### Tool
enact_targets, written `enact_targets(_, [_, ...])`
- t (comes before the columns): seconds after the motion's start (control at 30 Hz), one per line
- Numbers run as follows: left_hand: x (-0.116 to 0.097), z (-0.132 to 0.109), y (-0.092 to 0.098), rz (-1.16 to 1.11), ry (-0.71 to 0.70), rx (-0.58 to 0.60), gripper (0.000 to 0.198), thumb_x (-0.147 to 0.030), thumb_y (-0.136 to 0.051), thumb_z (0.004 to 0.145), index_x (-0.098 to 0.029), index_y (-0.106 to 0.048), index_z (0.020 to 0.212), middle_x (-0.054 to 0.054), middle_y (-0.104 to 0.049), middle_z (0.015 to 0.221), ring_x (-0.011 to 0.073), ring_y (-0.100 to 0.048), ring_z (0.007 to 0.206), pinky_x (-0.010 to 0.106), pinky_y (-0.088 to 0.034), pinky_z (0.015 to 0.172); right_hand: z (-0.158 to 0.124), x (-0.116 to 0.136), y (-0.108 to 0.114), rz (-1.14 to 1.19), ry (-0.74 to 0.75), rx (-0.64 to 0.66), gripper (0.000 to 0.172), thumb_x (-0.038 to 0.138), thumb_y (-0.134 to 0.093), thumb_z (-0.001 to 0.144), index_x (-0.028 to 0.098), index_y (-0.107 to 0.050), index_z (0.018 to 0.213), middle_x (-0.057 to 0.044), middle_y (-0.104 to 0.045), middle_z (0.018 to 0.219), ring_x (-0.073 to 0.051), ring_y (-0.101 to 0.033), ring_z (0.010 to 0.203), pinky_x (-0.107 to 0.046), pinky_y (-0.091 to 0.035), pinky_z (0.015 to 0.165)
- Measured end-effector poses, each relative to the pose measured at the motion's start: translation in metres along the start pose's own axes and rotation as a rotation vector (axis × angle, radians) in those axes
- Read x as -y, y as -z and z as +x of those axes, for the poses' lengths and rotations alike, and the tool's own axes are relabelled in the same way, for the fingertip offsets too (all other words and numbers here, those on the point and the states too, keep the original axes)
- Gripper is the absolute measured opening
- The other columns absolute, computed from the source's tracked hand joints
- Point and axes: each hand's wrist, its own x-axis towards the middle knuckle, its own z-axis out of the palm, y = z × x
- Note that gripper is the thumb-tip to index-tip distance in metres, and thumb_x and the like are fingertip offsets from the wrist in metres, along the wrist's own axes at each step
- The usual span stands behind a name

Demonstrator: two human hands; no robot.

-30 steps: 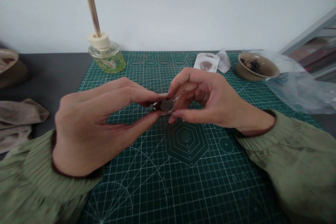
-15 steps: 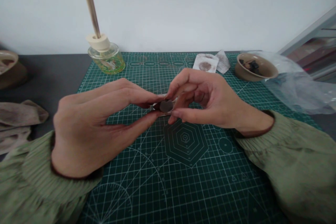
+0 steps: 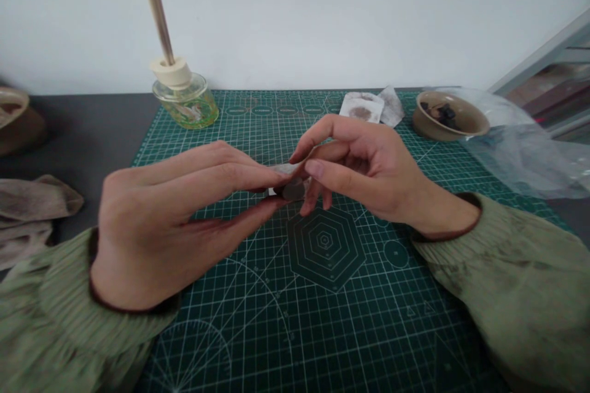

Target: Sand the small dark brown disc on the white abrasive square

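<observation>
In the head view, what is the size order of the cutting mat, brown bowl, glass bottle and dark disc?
Cutting mat; then brown bowl and glass bottle, too alike to rank; smallest, dark disc.

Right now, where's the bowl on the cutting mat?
The brown bowl sits far right on the green cutting mat in the head view, between paper sachets and a clear plastic bag.

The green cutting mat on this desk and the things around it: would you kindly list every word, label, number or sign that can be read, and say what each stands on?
The dark green gridded cutting mat: its row of printed oval labels along the top edge is too blurred to read.
No other legible text shows.
</observation>
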Motion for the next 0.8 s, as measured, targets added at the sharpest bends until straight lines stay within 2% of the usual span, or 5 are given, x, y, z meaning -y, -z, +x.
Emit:
enact_targets(0.13, [-0.0025, 0.0024, -0.0013, -0.053, 0.100, -0.014, 0.021, -0.041, -0.102, 0.110, -0.054, -0.101, 0.126, -0.009, -0.099, 0.113, 0.0262, -0.094, 0.095, 0.039, -0.080, 0.094, 0.0020, 0.0002, -0.0007, 0.032, 0.004, 0.015, 0.040, 0.021, -0.109, 0.097, 0.022, -0.075, 0.119, 0.001, -0.094, 0.099, -0.018, -0.095, 0.081, -0.020, -0.069, 0.063])
enact_targets(0.23, [-0.0034, 0.0040, -0.0028, -0.080, 0.163, -0.021, 0.011, -0.048, -0.101, 0.110, -0.053, -0.101, 0.120, -0.008, -0.099, 0.111, 0.0272, -0.092, 0.093, 0.041, -0.080, 0.091, 0.0008, 0.0002, -0.0006, 0.004, 0.006, 0.016, 0.032, 0.025, -0.102, 0.106, 0.022, -0.075, 0.123, 0.002, -0.093, 0.096, -0.017, -0.094, 0.080, -0.020, -0.068, 0.061])
enact_targets(0.37, [-0.0036, 0.0033, -0.0031, -0.080, 0.156, -0.017, 0.013, -0.047, -0.102, 0.110, -0.050, -0.102, 0.123, -0.007, -0.099, 0.111, 0.0270, -0.091, 0.094, 0.040, -0.079, 0.090, -0.0024, 0.0002, 0.0006, -0.048, 0.011, 0.016, 0.021, 0.032, -0.090, 0.117, 0.022, -0.075, 0.128, 0.002, -0.095, 0.099, -0.018, -0.095, 0.083, -0.021, -0.068, 0.061])
enact_targets(0.6, [-0.0050, 0.0036, -0.0033, -0.057, 0.091, -0.017, 0.018, -0.041, -0.099, 0.114, -0.055, -0.100, 0.127, -0.012, -0.099, 0.115, 0.0220, -0.092, 0.094, 0.036, -0.078, 0.092, -0.0029, 0.0003, 0.0011, -0.041, 0.019, 0.019, 0.020, 0.033, -0.090, 0.117, 0.022, -0.076, 0.127, 0.001, -0.094, 0.097, -0.019, -0.096, 0.083, -0.022, -0.068, 0.060])
enact_targets(0.8, [-0.0037, 0.0013, -0.0027, -0.098, 0.181, -0.032, 0.019, -0.044, -0.107, 0.105, -0.052, -0.102, 0.121, -0.009, -0.099, 0.115, 0.0254, -0.092, 0.097, 0.038, -0.079, 0.093, -0.0015, -0.0009, 0.0016, -0.055, 0.056, 0.010, 0.020, 0.029, -0.091, 0.115, 0.020, -0.077, 0.125, 0.000, -0.093, 0.096, -0.018, -0.094, 0.081, -0.021, -0.067, 0.060])
